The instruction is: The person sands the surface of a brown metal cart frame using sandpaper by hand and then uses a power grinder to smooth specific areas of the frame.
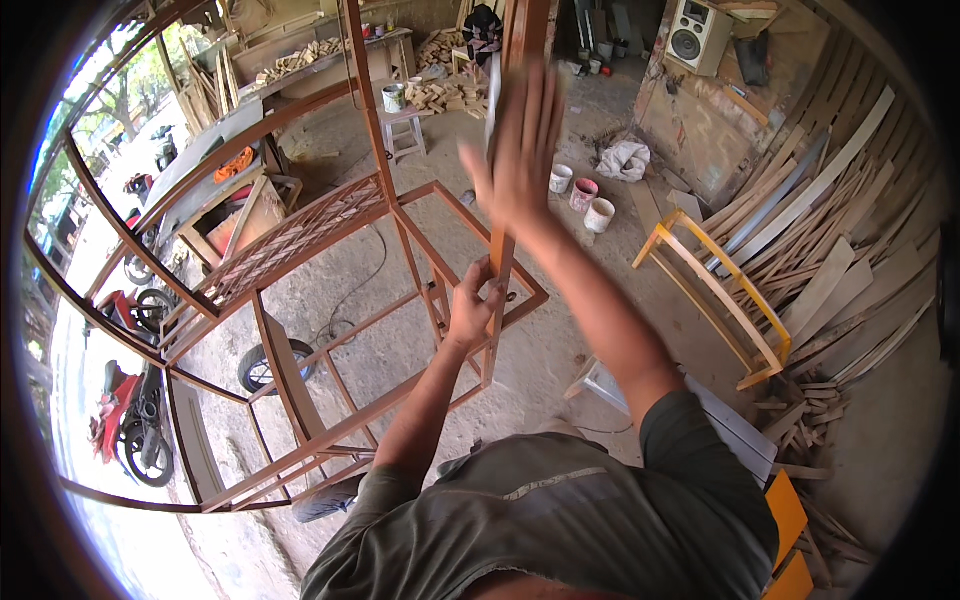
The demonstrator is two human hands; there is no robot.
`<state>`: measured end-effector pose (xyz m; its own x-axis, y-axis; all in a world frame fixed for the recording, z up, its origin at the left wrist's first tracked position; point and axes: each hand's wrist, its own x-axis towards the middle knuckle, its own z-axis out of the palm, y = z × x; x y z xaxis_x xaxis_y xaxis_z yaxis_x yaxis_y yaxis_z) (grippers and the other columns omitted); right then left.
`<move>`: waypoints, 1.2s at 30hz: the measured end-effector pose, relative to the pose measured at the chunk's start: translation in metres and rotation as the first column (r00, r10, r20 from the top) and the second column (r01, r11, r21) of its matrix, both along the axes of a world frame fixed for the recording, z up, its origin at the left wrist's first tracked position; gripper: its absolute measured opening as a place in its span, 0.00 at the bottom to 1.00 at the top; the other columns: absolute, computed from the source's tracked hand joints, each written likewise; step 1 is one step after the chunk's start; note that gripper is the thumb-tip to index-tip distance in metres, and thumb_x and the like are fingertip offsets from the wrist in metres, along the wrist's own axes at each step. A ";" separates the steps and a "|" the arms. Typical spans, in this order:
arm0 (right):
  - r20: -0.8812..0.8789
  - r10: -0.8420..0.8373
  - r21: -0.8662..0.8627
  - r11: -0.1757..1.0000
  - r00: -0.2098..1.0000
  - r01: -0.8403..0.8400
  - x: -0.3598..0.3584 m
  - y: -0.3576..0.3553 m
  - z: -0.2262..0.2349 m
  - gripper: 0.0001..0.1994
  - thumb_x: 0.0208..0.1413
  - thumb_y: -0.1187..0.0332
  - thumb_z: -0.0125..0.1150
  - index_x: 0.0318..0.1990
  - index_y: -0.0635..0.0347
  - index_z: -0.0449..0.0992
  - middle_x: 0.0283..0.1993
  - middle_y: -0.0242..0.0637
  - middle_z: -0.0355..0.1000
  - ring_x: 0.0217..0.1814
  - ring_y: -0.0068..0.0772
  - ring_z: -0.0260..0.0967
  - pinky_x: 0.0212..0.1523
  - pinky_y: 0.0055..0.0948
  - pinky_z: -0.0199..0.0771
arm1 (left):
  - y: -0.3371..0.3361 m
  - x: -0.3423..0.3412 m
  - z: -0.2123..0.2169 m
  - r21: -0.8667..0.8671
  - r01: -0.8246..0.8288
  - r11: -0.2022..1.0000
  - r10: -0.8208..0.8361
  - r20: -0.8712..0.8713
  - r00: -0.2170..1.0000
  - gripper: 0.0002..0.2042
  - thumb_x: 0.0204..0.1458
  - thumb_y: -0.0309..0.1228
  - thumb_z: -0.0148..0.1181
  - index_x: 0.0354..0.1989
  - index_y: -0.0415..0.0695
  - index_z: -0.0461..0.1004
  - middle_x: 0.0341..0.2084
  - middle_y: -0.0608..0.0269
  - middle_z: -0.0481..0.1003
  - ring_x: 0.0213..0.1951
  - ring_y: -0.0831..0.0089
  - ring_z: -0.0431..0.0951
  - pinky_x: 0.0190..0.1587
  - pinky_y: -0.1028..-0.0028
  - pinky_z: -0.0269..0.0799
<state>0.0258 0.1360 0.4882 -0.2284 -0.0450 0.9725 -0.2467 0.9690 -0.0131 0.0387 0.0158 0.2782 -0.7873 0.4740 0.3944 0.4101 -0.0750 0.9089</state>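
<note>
A reddish-brown wooden post point(528, 38) rises in front of me as part of a large open wooden frame point(385, 402). My left hand point(473, 306) is closed around the post low down, thumb and fingers wrapped on it. Higher up, my right hand point(520, 150) lies flat along the post with its fingers stretched out and slightly blurred. A pale strip point(493, 105) shows beside its thumb; what it is, I cannot tell. Whatever may lie under the right palm is hidden. A lattice panel point(300, 232) fills part of the frame on the left.
Paint buckets point(598, 215) stand on the floor beyond the post. A yellow-edged wooden frame point(720, 290) and stacked timber strips point(800, 220) are at right. A loose wheel point(262, 368) lies behind the frame. Red motorbikes point(135, 415) stand outside at left. A speaker point(697, 38) is far right.
</note>
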 end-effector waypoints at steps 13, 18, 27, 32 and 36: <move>0.248 0.812 -0.969 0.214 0.529 0.126 0.077 0.000 -0.229 0.37 0.70 0.50 0.45 0.73 0.70 0.46 0.76 0.51 0.47 0.79 0.44 0.43 0.75 0.38 0.42 | -0.013 0.005 -0.064 -0.296 -0.012 0.955 0.023 0.034 0.999 0.21 0.56 0.32 0.63 0.56 0.37 0.69 0.47 0.49 0.79 0.50 0.58 0.80 0.50 0.65 0.76; 0.167 0.757 -0.986 0.125 0.631 0.112 0.068 0.116 -0.208 0.31 0.59 0.59 0.61 0.66 0.66 0.64 0.64 0.41 0.68 0.67 0.37 0.63 0.68 0.35 0.58 | -0.069 0.014 -0.120 -0.558 -0.165 0.813 0.231 0.049 0.972 0.27 0.53 0.42 0.68 0.56 0.37 0.71 0.44 0.44 0.80 0.50 0.52 0.80 0.47 0.61 0.76; 0.290 0.946 -0.942 0.309 -0.145 0.131 -0.024 0.127 -0.109 0.13 0.51 0.73 0.59 0.44 0.65 0.79 0.51 0.38 0.77 0.55 0.28 0.72 0.60 0.32 0.68 | -0.085 0.041 -0.034 -0.134 -0.498 0.857 0.505 0.024 0.863 0.21 0.61 0.38 0.61 0.57 0.37 0.72 0.54 0.49 0.74 0.59 0.57 0.71 0.58 0.62 0.67; 0.288 0.770 -0.848 0.481 -0.569 0.222 -0.037 0.118 -0.181 0.25 0.54 0.72 0.60 0.60 0.73 0.70 0.58 0.44 0.74 0.61 0.35 0.69 0.64 0.33 0.66 | -0.077 0.045 0.027 -0.015 -0.505 0.863 0.502 -0.071 0.862 0.24 0.58 0.34 0.59 0.61 0.36 0.69 0.60 0.50 0.70 0.67 0.57 0.64 0.69 0.59 0.53; 0.379 0.760 -0.883 0.467 -0.527 0.039 -0.065 0.151 -0.196 0.27 0.53 0.64 0.64 0.59 0.70 0.70 0.49 0.40 0.76 0.55 0.34 0.72 0.56 0.30 0.69 | -0.051 0.042 0.057 0.058 -0.526 0.849 0.528 -0.149 0.836 0.39 0.55 0.56 0.57 0.63 0.32 0.64 0.61 0.42 0.67 0.67 0.52 0.63 0.70 0.53 0.51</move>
<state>-0.0395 0.2873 0.2923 -0.7066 -0.6336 -0.3151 0.1788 0.2709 -0.9459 0.0808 -0.0350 0.3354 -0.8457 -0.0018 0.5337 0.5247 0.1800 0.8321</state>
